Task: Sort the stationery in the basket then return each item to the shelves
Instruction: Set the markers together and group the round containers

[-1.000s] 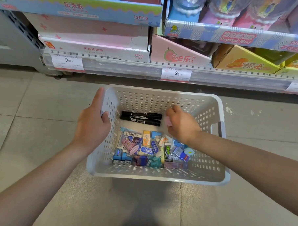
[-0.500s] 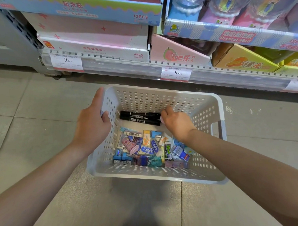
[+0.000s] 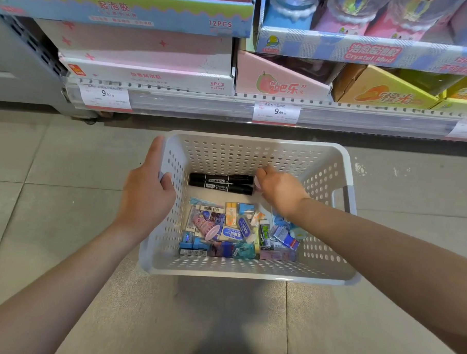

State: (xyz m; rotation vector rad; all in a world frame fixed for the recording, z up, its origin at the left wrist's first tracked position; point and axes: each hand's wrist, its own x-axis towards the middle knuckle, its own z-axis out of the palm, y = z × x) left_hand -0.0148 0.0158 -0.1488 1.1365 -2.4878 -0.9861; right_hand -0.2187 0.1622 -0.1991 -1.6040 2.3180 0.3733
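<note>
The sorting step is in hand, and the shelving has not begun. A white perforated basket [image 3: 255, 151] sits on the tiled floor [image 3: 53, 169] in front of the bottom shelf [image 3: 230, 107]. The left hand [image 3: 146, 197] grips the basket's left rim, thumb inside the wall and fingers outside. The right hand [image 3: 280, 189] reaches into the basket toward its far right corner, fingers curled downward next to the right ends of two black markers [image 3: 221, 183], which lie side by side across the far end of the basket floor. A small pink object [image 3: 258, 183] shows at the fingertips; the hand seems to pinch it, but I cannot tell what it is. A mixed heap of small stationery [image 3: 238, 230], mostly wrapped erasers and sharpeners by the look of it, fills the near end of the basket.

I judge that the next move calls for setting the pink piece down in a group of its own, then picking further items from the heap by kind, with the left hand steadying the basket.

The right fingertips are hidden behind the knuckles. The wrist and forearm cover the right part of the heap. Labels on the small items are too small to read. The boxes on the shelf are cut off by the top edge
</note>
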